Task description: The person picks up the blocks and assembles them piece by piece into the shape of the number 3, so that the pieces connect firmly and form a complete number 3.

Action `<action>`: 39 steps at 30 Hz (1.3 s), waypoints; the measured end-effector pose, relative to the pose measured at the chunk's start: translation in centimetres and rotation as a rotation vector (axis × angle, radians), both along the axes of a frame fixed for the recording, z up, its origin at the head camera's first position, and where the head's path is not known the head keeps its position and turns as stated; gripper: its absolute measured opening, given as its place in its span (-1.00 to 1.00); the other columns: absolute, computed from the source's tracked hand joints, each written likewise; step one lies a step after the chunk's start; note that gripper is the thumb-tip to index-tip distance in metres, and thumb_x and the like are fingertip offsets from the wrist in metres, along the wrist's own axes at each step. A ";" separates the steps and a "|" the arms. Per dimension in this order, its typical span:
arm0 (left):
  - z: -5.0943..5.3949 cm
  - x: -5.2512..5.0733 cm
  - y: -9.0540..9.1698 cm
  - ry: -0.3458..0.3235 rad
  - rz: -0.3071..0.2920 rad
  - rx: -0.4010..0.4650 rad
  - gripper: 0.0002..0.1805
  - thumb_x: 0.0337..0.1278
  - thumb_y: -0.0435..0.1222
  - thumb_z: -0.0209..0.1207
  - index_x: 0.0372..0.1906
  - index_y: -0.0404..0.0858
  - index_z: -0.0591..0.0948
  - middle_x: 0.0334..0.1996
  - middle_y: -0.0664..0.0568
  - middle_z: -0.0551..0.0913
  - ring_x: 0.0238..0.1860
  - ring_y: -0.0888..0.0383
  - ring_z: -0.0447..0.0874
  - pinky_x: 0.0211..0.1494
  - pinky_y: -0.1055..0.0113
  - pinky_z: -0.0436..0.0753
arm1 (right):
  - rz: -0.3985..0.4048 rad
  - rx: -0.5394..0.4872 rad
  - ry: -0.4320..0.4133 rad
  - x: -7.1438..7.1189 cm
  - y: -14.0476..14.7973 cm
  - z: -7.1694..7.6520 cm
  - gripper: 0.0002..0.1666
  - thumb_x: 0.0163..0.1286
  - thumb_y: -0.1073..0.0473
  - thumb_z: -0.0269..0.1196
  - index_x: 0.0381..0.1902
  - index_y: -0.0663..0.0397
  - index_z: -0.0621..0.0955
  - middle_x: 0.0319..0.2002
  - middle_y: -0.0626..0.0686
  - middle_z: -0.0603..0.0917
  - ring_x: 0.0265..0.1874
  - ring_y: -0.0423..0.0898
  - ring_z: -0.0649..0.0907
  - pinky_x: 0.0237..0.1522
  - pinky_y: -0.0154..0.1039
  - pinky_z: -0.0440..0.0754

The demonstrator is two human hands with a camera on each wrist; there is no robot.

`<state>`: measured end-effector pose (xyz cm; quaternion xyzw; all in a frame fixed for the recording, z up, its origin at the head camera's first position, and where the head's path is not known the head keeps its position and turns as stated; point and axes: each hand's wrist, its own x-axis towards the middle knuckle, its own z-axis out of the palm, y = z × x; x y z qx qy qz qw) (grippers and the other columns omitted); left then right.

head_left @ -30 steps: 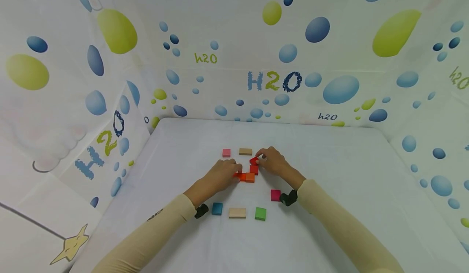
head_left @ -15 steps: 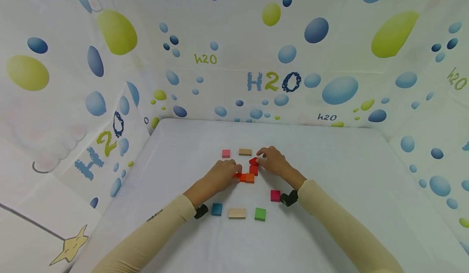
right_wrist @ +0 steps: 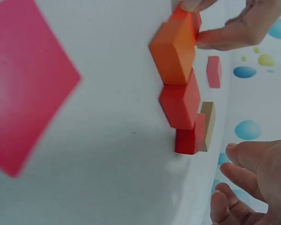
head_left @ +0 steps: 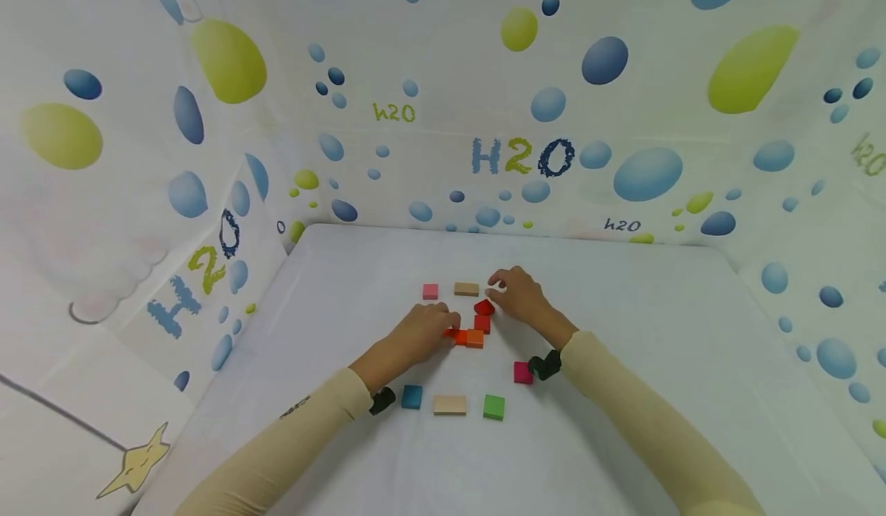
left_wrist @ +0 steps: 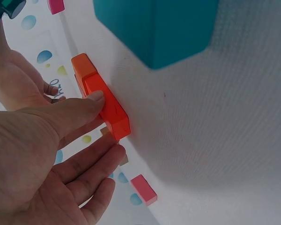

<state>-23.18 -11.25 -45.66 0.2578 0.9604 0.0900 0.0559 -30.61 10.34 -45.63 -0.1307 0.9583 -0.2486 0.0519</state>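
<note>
Orange-red, flat-faced rectangular block [left_wrist: 111, 108] on the cloth-textured white table [head_left: 623, 301], pinched by the left hand [head_left: 422, 331], touches a squarish orange block [head_left: 474, 339]; the right hand [head_left: 519, 295], fingers loosely bent, hangs empty.

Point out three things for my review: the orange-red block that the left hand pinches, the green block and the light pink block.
orange-red block [left_wrist: 112, 110]: left wrist view, on its long face
green block [head_left: 494, 405]: head view, on its top face
light pink block [head_left: 431, 290]: head view, on its top face
</note>
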 end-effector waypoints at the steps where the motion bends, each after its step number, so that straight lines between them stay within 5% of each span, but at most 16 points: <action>1: 0.0 0.0 0.0 -0.002 -0.002 0.000 -0.71 0.31 -0.17 0.44 0.06 -0.11 0.73 -0.11 0.02 0.71 -0.12 0.10 0.63 0.17 0.11 0.64 | 0.001 0.000 -0.005 -0.2 -0.1 0.1 -0.65 0.55 0.06 0.32 0.17 0.10 0.68 0.03 0.20 0.65 0.00 0.07 0.63 -0.01 -0.06 0.74; 19: 0.4 0.2 0.3 -0.002 -0.015 -0.022 -0.72 0.33 -0.16 0.43 0.07 -0.09 0.72 -0.08 0.01 0.72 -0.06 0.07 0.64 0.20 0.08 0.64 | 0.125 0.144 -0.018 -4.1 -1.4 -0.3 -0.69 0.56 0.07 0.32 0.15 0.04 0.72 0.05 0.17 0.63 0.03 0.05 0.63 0.06 -0.15 0.72; 39: 0.3 0.2 0.0 0.021 -0.020 -0.034 -0.71 0.34 -0.16 0.42 0.08 -0.10 0.71 -0.11 0.01 0.72 -0.08 0.09 0.65 0.17 0.11 0.65 | 0.148 0.143 -0.078 -4.2 -2.3 -0.9 -0.71 0.57 0.09 0.31 0.13 0.05 0.74 0.05 0.18 0.63 0.02 0.05 0.60 0.05 -0.17 0.70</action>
